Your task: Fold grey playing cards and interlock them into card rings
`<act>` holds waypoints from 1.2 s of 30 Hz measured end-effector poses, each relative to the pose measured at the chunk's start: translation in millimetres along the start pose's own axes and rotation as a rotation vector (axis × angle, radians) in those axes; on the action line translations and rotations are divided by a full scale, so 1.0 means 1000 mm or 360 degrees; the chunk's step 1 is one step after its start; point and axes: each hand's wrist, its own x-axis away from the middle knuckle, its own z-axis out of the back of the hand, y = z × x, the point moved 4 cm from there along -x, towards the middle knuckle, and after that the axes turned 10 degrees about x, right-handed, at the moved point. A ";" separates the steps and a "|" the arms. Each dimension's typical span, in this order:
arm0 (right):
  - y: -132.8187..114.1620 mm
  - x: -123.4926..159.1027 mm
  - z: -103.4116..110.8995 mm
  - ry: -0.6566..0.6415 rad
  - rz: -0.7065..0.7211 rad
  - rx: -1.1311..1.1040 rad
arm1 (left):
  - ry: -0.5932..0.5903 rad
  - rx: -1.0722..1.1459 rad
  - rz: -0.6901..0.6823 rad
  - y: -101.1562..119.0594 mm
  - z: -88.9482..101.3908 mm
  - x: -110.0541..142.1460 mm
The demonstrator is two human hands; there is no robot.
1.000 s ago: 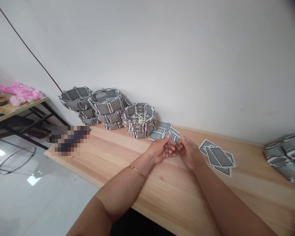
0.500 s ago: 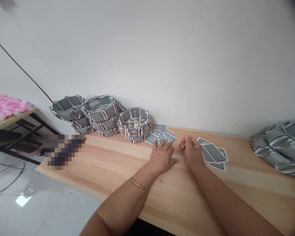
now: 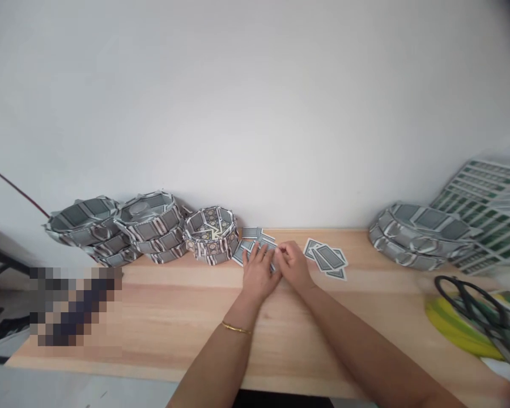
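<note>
My left hand (image 3: 258, 274) lies flat with fingers stretched over a loose pile of grey-backed playing cards (image 3: 250, 240) on the wooden table (image 3: 161, 317). My right hand (image 3: 294, 265) sits beside it, fingers curled in a pinch at the edge of that pile; what it pinches looks like a card but is too small to be sure. A second small pile of cards (image 3: 327, 258) lies just right of my right hand. A round basket woven from cards (image 3: 209, 233) stands left of the pile.
Stacked card baskets (image 3: 110, 226) line the wall at the left. Flat woven card rings (image 3: 420, 233) and printed card sheets (image 3: 484, 204) are at the right. Black scissors (image 3: 471, 306) lie on a yellow object (image 3: 454, 328) near the right edge.
The camera has swung right, bringing the scissors and card sheets into view. Both hands moved forward onto the left card pile, and my left hand is now spread on it.
</note>
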 end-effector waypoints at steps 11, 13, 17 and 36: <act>0.056 0.034 0.037 -0.0663 -0.0567 0.1083 | 0.0198 -0.0133 -0.0104 0.004 0.007 0.008; 0.053 0.055 0.051 -0.0739 -0.0307 0.1061 | 0.0214 -0.0105 -0.0132 0.006 0.008 0.010; 0.033 0.096 0.076 -0.0712 0.0096 0.0781 | 0.0146 -0.0009 -0.0222 0.010 0.008 0.021; 0.045 0.058 0.111 -0.1211 -0.0100 0.0649 | 0.0087 0.0391 -0.0247 0.019 0.030 0.123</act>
